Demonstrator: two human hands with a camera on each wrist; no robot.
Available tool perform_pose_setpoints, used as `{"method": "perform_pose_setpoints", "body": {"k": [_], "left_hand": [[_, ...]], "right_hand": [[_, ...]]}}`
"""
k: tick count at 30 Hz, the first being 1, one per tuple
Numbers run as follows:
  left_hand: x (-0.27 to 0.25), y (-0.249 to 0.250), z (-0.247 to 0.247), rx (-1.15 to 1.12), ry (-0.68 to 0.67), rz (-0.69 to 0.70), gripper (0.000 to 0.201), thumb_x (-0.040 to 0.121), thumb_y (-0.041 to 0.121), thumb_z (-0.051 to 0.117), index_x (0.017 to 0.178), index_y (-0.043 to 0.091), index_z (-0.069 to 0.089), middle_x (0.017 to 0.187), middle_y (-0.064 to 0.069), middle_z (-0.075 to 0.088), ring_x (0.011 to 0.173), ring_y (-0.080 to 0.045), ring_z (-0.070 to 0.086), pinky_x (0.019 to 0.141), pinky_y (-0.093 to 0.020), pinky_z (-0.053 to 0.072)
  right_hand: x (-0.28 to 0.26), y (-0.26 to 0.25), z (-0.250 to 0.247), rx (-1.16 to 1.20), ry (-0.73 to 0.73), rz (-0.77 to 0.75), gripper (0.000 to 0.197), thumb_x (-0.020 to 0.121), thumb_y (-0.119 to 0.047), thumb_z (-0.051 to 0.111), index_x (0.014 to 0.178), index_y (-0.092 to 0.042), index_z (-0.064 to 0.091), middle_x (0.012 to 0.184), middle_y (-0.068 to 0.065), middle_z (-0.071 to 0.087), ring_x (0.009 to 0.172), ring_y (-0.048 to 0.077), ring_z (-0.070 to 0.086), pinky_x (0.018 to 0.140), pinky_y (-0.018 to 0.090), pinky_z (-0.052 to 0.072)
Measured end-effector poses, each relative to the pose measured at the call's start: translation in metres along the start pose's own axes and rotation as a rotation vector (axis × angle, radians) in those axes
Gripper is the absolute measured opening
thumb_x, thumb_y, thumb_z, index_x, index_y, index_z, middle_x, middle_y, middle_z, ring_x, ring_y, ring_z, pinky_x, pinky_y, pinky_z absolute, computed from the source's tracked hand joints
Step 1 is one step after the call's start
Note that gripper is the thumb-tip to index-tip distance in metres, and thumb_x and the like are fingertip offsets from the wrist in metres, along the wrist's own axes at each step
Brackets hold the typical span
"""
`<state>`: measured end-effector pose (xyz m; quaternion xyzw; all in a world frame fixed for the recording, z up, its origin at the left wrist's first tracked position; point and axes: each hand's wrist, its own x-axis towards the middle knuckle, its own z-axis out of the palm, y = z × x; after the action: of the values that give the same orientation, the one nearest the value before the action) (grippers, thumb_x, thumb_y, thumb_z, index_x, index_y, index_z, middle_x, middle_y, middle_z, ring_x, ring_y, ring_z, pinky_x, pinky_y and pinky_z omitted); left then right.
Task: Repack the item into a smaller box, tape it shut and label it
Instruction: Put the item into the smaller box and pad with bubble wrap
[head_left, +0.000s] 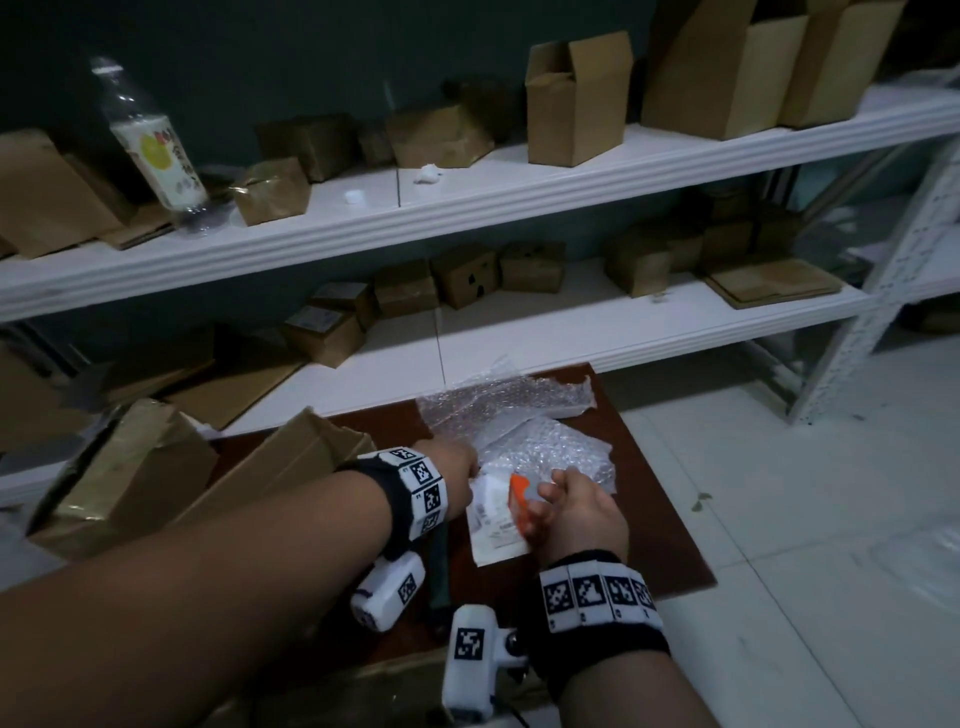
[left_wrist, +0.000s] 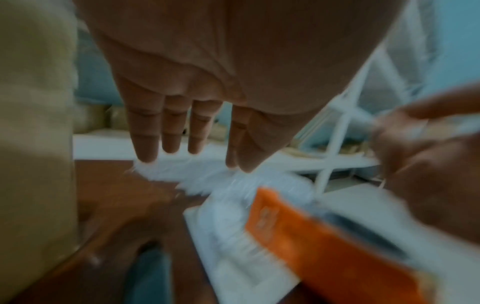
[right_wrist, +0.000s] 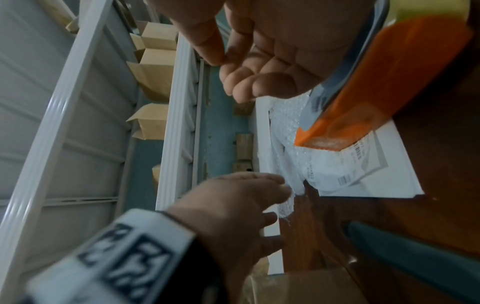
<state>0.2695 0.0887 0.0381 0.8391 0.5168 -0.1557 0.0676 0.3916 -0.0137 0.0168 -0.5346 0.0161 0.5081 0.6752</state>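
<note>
An orange and grey pack (head_left: 519, 499) (left_wrist: 311, 236) (right_wrist: 389, 82) is tilted above a white label sheet (head_left: 493, 540) (right_wrist: 376, 181). My right hand (head_left: 566, 499) (right_wrist: 241, 78) grips the pack with curled fingers. Crumpled bubble wrap (head_left: 540, 441) (right_wrist: 285, 127) lies just beyond the sheet on the brown table (head_left: 654, 493). My left hand (head_left: 457, 462) (left_wrist: 194, 160) reaches in from the left with straight fingers, their tips at the near edge of the wrap. An open cardboard box (head_left: 291, 462) lies on its side to the left of that hand.
A dark teal object (head_left: 441, 566) (right_wrist: 415, 253) lies on the table near my left wrist. A taped box (head_left: 130, 478) sits at far left. White shelves (head_left: 519, 192) behind hold several cardboard boxes and a plastic bottle (head_left: 156, 150). Tiled floor lies to the right.
</note>
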Motion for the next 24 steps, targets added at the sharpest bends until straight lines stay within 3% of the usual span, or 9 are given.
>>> {"method": "perform_pose_setpoints", "body": {"k": [5, 9, 13, 15, 18, 20, 24], "left_hand": [[0.034, -0.003, 0.026, 0.081, -0.045, -0.038, 0.037, 0.088, 0.038, 0.056, 0.125, 0.030, 0.061, 0.132, -0.007, 0.055, 0.122, -0.029, 0.052, 0.102, -0.035, 0.046], [0.049, -0.003, 0.034, 0.148, -0.092, -0.052, 0.040, 0.090, 0.035, 0.057, 0.128, 0.022, 0.058, 0.140, -0.010, 0.047, 0.132, -0.032, 0.043, 0.108, -0.036, 0.038], [0.047, -0.003, 0.031, 0.056, -0.073, -0.075, 0.040, 0.087, 0.036, 0.064, 0.121, 0.015, 0.062, 0.127, -0.008, 0.061, 0.112, -0.027, 0.060, 0.094, -0.035, 0.052], [0.040, -0.008, 0.022, -0.054, 0.048, -0.103, 0.041, 0.087, 0.032, 0.064, 0.124, 0.015, 0.061, 0.126, -0.009, 0.060, 0.110, -0.026, 0.061, 0.092, -0.036, 0.053], [0.021, -0.014, -0.002, -0.220, 0.317, -0.143, 0.046, 0.091, 0.034, 0.062, 0.132, 0.014, 0.056, 0.133, -0.009, 0.055, 0.119, -0.027, 0.055, 0.100, -0.038, 0.048], [0.001, -0.017, -0.019, -0.352, 0.500, -0.175, 0.048, 0.091, 0.034, 0.064, 0.134, 0.015, 0.056, 0.134, -0.006, 0.056, 0.121, -0.024, 0.055, 0.101, -0.032, 0.043], [-0.050, -0.031, -0.046, -0.760, 0.765, -0.227, 0.030, 0.085, 0.035, 0.075, 0.113, 0.026, 0.069, 0.110, 0.006, 0.069, 0.097, -0.012, 0.064, 0.091, -0.030, 0.050]], "right_hand": [[0.005, -0.008, -0.001, -0.001, -0.046, 0.041, 0.013, 0.093, -0.013, 0.055, 0.088, -0.005, 0.063, 0.060, 0.004, 0.061, 0.046, 0.018, 0.050, 0.048, 0.025, 0.037], [0.010, -0.008, 0.001, -0.054, -0.081, 0.031, 0.013, 0.093, -0.015, 0.054, 0.086, -0.007, 0.062, 0.057, 0.001, 0.060, 0.047, 0.017, 0.051, 0.048, 0.026, 0.038], [0.013, -0.009, 0.003, -0.118, -0.130, 0.033, 0.015, 0.097, -0.013, 0.051, 0.094, -0.005, 0.064, 0.071, 0.008, 0.062, 0.054, 0.019, 0.056, 0.047, 0.025, 0.043], [0.013, -0.006, 0.004, -0.144, -0.142, 0.015, 0.016, 0.097, -0.012, 0.050, 0.097, -0.004, 0.064, 0.073, 0.008, 0.063, 0.056, 0.019, 0.057, 0.045, 0.024, 0.044], [0.010, -0.001, 0.008, -0.109, -0.157, 0.060, 0.014, 0.091, -0.020, 0.055, 0.091, -0.007, 0.062, 0.071, 0.007, 0.061, 0.057, 0.021, 0.056, 0.051, 0.026, 0.042], [0.007, 0.003, 0.012, -0.106, -0.193, 0.096, 0.020, 0.086, -0.025, 0.056, 0.094, -0.008, 0.060, 0.074, 0.007, 0.060, 0.059, 0.022, 0.055, 0.052, 0.026, 0.041], [-0.008, 0.009, 0.021, -0.145, -0.234, 0.111, 0.018, 0.096, -0.026, 0.060, 0.102, -0.010, 0.063, 0.097, 0.010, 0.068, 0.080, 0.024, 0.067, 0.058, 0.031, 0.051]]}}
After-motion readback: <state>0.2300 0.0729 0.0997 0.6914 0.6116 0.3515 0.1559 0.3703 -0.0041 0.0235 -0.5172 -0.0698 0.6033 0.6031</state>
